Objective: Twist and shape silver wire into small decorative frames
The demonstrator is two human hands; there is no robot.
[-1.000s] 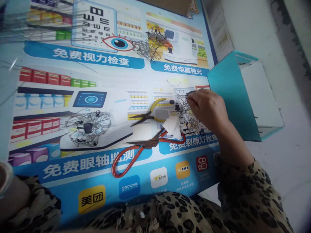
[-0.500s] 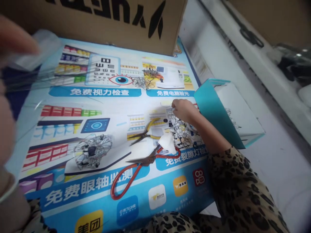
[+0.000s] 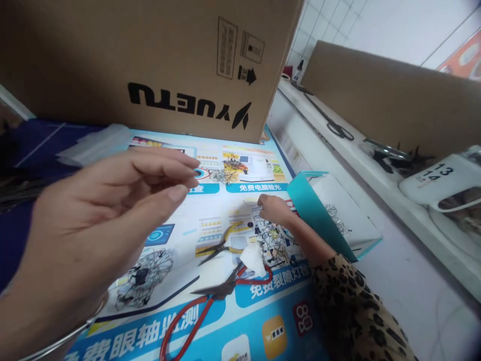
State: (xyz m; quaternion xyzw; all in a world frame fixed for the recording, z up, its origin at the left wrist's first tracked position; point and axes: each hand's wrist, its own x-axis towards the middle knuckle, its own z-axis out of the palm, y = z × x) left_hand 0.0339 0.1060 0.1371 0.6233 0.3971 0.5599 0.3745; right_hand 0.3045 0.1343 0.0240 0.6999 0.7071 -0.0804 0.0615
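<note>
My left hand [image 3: 101, 205] is raised close to the camera at the left, fingers stretched out and thumb slightly apart, with nothing visible in it. On the printed sheet, my right hand [image 3: 273, 208] is curled at the upper edge of a loose pile of thin wire pieces [image 3: 276, 238]; what its fingertips hold, if anything, is hidden. Left of that pile lie yellow-handled pliers [image 3: 221, 245] and red-handled scissors [image 3: 216, 291]. A crumpled white tissue [image 3: 253, 258] rests against the scissors' handle. A tangled bundle of wire pieces [image 3: 145, 278] sits below my left hand, partly covered by it.
A big cardboard box [image 3: 180, 65] stands at the back. Right of my right hand, a teal-edged open box [image 3: 319, 215] holds more wire pieces. Clear plastic bags [image 3: 93, 143] lie at the left. A ledge along the right carries black scissors [image 3: 334, 128] and a white container [image 3: 441, 178].
The view has tilted up. My left hand has come from the left edge toward the middle, over the sheet. My right hand stays by the wire pile.
</note>
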